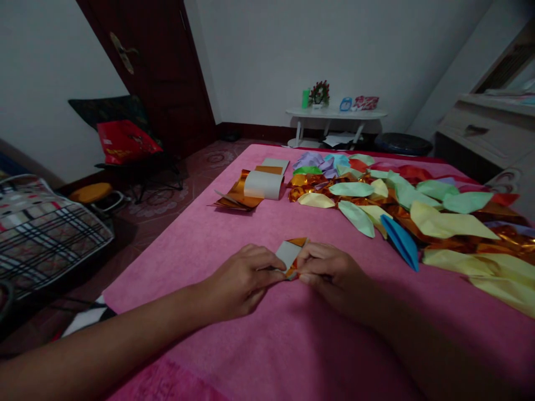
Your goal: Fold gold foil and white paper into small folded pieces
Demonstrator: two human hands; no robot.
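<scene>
Between my two hands is a small sheet of foil paper, white-grey on one face and shiny orange-gold on the other, with its edges partly folded over. My left hand pinches its lower left edge between thumb and fingers. On the right side, my right hand grips the fold with thumb and forefinger and hides part of the paper. Beyond the hands lies a loose stack of the same foil sheets, some curled with the pale side up.
Folded paper pieces in yellow, green, purple and gold cover the right of the pink cloth. A blue folded piece lies nearest my right hand. A white table stands at the far wall; a chair with a red bag is left.
</scene>
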